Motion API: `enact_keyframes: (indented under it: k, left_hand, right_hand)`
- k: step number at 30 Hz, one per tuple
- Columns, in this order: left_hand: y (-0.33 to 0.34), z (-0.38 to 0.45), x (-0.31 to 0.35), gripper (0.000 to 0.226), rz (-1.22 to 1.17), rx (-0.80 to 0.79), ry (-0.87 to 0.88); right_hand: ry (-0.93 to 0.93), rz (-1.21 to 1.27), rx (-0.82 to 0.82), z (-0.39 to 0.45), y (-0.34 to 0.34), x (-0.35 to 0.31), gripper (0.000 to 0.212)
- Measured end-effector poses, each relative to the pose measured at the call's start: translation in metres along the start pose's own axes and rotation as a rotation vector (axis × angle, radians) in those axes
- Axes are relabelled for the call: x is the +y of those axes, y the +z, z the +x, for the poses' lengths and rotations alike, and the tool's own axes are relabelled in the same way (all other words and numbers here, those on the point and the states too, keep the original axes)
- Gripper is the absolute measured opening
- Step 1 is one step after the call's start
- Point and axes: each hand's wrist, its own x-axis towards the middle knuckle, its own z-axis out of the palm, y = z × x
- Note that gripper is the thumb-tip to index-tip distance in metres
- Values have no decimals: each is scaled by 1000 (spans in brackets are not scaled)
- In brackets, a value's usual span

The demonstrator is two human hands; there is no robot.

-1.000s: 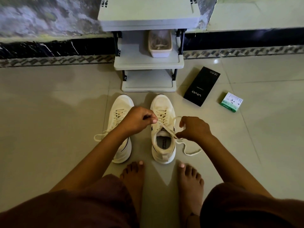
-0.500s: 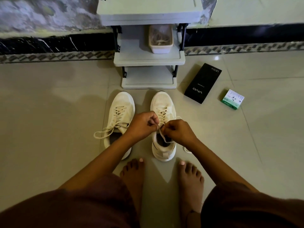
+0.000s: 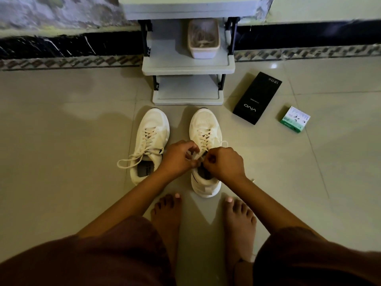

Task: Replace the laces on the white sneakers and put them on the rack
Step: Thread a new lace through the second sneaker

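Observation:
Two white sneakers stand side by side on the tiled floor, toes pointing at the grey shoe rack (image 3: 187, 65). The left sneaker (image 3: 151, 139) is laced, with a loose loop of lace (image 3: 132, 159) trailing off to its left. Over the tongue of the right sneaker (image 3: 206, 129) my left hand (image 3: 178, 158) and my right hand (image 3: 223, 164) meet. Both pinch the cream lace ends (image 3: 193, 156) between curled fingers. The hands hide the top eyelets and part of the shoe's opening.
A white basket (image 3: 203, 39) with laces sits on the rack's middle shelf. A black phone box (image 3: 256, 98) and a small green-and-white box (image 3: 294, 118) lie on the floor to the right. My bare feet (image 3: 167, 211) stand just behind the sneakers.
My right hand has moved left from beside the right sneaker to meet my left hand over its tongue, drawing the lace ends together. The slack lace on the floor at the right has been pulled in.

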Motion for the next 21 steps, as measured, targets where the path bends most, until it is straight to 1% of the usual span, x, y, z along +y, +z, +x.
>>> enact_keyframes:
  k: [4,7,13,21]
  left_hand:
    - [7,-3,1,27,77,105,72]
    - [11,-4,0,25,97,139,86]
    - [11,-1,-4,25,7,128,29]
    - [9,4,-10,23,-76,89,-43]
  right_hand:
    - [3,-129,33,0,5,-6,21]
    - [14,-137,62,4,7,-9,22]
    - [-45,-130,72,6,10,-10,21]
    - [9,42,184,0,22,-7,21]
